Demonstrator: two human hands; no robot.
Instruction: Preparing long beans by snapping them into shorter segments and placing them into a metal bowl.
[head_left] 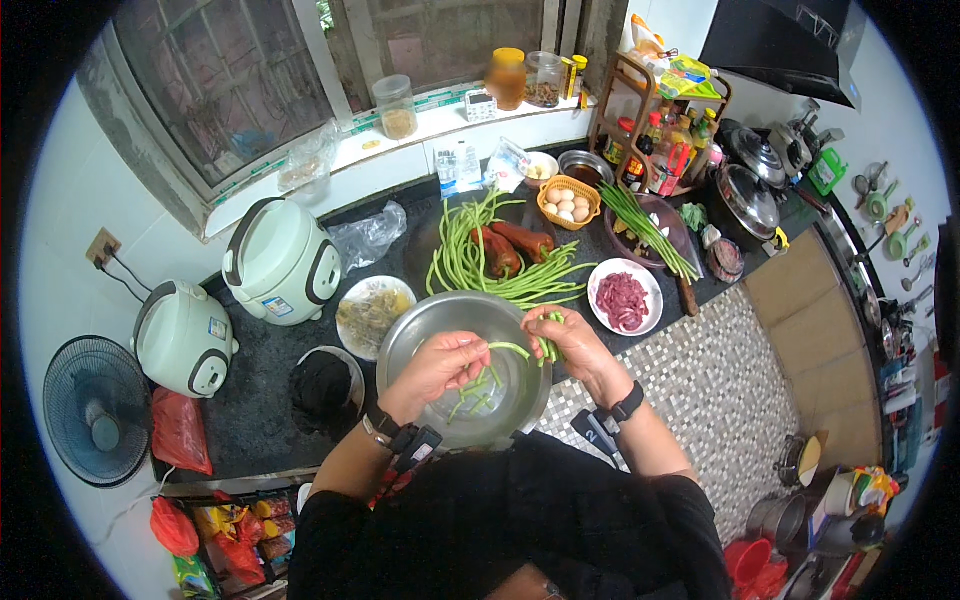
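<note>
Over a wide steel bowl (403, 338), both my hands work on green long beans. My left hand (445, 362) is closed, its thumb and fingers pinching one end of a long bean (510, 348). That bean stretches across to my right hand (575, 345), whose fingers are wrapped round a small bunch of beans (546, 346). Short bean pieces (480, 390) lie at the bottom of the bowl. Just behind the bowl is a heap of whole long beans (455, 245), with two dark red peppers (498, 254) on it.
Left of the bowl are a plate of pale shreds (376, 312), a container with black contents (325, 383) and two rice cookers (283, 262). To the right stand sliced meat in a white bowl (625, 297), a basket of eggs (568, 205) and scallions (650, 232) across a basin.
</note>
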